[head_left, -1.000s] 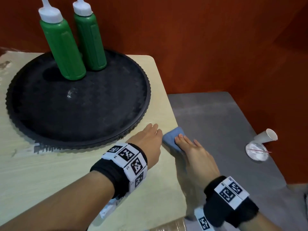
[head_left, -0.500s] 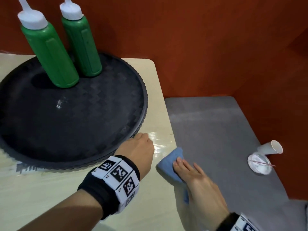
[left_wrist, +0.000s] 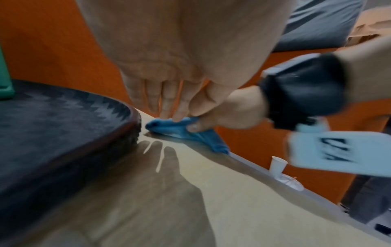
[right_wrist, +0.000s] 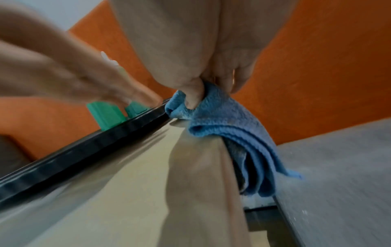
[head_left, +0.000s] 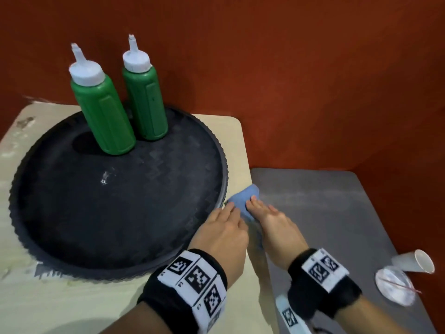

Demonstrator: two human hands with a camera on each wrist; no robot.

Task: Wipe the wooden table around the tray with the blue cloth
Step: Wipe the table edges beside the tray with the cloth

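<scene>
The blue cloth (head_left: 242, 201) lies bunched on the narrow strip of light wooden table (head_left: 72, 304) between the round black tray's rim (head_left: 224, 179) and the table's right edge. My right hand (head_left: 267, 218) presses on it with its fingers on top. The wrist views show the thumb pinching the cloth (right_wrist: 224, 120) (left_wrist: 175, 129), and part of it hangs over the edge. My left hand (head_left: 230, 210) lies just left of the cloth beside the rim, fingers (left_wrist: 167, 103) straight, holding nothing.
Two green squeeze bottles (head_left: 103, 112) (head_left: 144, 100) stand at the back of the tray. A lower grey surface (head_left: 325, 213) adjoins the table on the right, bearing a tipped paper cup (head_left: 414, 261) and a white dish (head_left: 395, 285). A red wall stands close behind.
My right hand drew the cloth back toward me, then pushed it forward along the table's right edge to the tray's rim. My left hand followed along the rim.
</scene>
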